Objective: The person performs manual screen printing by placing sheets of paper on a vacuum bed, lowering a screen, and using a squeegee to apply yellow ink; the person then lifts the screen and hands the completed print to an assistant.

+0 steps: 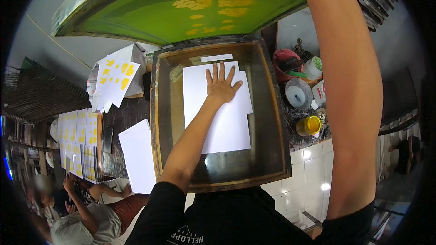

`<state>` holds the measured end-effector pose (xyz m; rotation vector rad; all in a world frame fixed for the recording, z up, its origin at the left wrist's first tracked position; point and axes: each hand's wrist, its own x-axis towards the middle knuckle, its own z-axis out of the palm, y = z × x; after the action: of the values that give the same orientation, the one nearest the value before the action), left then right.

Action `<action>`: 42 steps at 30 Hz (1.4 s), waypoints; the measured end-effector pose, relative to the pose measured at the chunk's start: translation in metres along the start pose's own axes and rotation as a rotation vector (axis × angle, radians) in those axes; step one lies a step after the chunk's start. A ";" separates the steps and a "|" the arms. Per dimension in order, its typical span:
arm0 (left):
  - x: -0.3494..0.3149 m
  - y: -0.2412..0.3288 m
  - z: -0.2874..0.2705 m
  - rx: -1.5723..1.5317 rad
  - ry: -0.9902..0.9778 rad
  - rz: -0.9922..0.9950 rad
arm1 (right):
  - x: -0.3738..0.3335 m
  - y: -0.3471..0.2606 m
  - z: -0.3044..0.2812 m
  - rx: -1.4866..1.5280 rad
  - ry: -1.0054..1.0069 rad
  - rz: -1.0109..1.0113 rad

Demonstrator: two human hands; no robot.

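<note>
My left hand [221, 84] lies flat with fingers spread on a white sheet of paper [218, 127], near its top. A second white sheet shows from beneath at the right side. Both lie on the dark glass top of a wood-framed printing table [268, 154]. A green silk-screen frame [145, 11] with yellow patterned shapes stands tilted up over the table's far edge. My right forearm [352, 86] reaches up along the right side, and its hand is beyond the upper edge of the picture, so what it touches is hidden.
White paper [137, 156] is stacked left of the table. Yellow-printed sheets [116, 77] lie at far left, others [75, 129] on a rack. At right are a yellow jar [309, 125], a whitish tub [298, 94] and a red basin [284, 61]. A person [86, 218] sits lower left.
</note>
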<state>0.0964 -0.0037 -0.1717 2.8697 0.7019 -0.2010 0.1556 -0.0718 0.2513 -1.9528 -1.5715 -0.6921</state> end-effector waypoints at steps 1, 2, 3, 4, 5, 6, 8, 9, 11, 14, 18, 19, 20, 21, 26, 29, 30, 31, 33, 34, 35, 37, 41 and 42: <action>0.005 -0.002 -0.001 0.003 -0.005 -0.004 | -0.001 -0.003 -0.003 -0.005 -0.005 0.007; 0.009 -0.003 -0.003 0.006 -0.010 -0.009 | -0.001 -0.003 -0.003 -0.002 0.000 0.014; 0.012 -0.004 -0.003 0.018 -0.017 -0.014 | -0.002 -0.003 -0.002 0.003 0.003 0.023; 0.017 -0.003 -0.005 0.031 -0.013 -0.022 | -0.002 -0.003 -0.001 0.011 0.019 0.030; 0.020 -0.002 -0.006 0.044 -0.008 -0.030 | -0.004 -0.004 -0.001 0.019 0.025 0.045; 0.023 -0.002 -0.008 0.057 -0.003 -0.040 | -0.005 -0.005 -0.002 0.028 0.033 0.059; 0.026 -0.004 -0.017 0.022 0.005 -0.035 | -0.012 -0.012 -0.005 0.048 0.003 0.094; 0.023 -0.006 -0.021 0.005 0.011 -0.034 | -0.017 -0.016 -0.007 0.059 -0.018 0.106; 0.013 -0.006 -0.033 -0.346 0.211 0.051 | -0.027 -0.021 -0.017 0.097 -0.112 0.181; -0.055 0.012 -0.102 -0.992 0.420 0.281 | -0.052 -0.053 -0.041 0.217 -0.302 0.550; -0.215 -0.033 -0.129 -1.409 0.587 0.265 | -0.128 -0.068 0.009 0.179 -0.137 0.274; -0.243 -0.029 -0.121 -1.589 0.706 0.217 | -0.161 -0.054 0.028 0.081 0.031 0.032; -0.275 -0.037 -0.105 -1.669 0.521 0.180 | -0.184 -0.065 0.026 0.108 -0.091 0.053; -0.305 -0.044 -0.088 -1.742 0.328 0.145 | -0.205 -0.071 0.032 0.147 -0.118 0.081; -0.356 -0.036 0.004 -2.199 -0.162 -0.342 | -0.297 -0.074 0.097 0.357 -0.603 0.279; -0.357 -0.037 0.042 -2.340 -0.184 -0.543 | -0.339 -0.083 0.135 0.375 -0.810 0.228; -0.358 -0.038 0.048 -2.388 -0.197 -0.577 | -0.346 -0.086 0.141 0.365 -0.872 0.218; -0.357 -0.040 0.051 -2.434 -0.207 -0.606 | -0.350 -0.089 0.146 0.347 -0.897 0.199; -0.356 -0.040 0.053 -2.464 -0.232 -0.647 | -0.354 -0.094 0.152 0.311 -0.946 0.166; -0.355 -0.039 0.052 -2.448 -0.244 -0.658 | -0.356 -0.096 0.151 0.272 -0.921 0.143; -0.355 -0.040 0.051 -2.428 -0.259 -0.674 | -0.358 -0.100 0.149 0.236 -0.898 0.124; -0.357 -0.041 0.051 -2.435 -0.282 -0.697 | -0.365 -0.104 0.152 0.170 -0.734 0.045; -0.352 -0.039 0.039 -2.373 -0.302 -0.774 | -0.351 -0.082 0.175 0.096 -0.588 0.012; -0.352 -0.039 0.038 -2.362 -0.304 -0.791 | -0.342 -0.072 0.186 0.068 -0.551 -0.006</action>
<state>-0.2345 -0.1338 -0.1529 0.2922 0.8543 0.1075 0.0313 -0.1726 -0.1104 -2.2029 -1.8784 -0.0905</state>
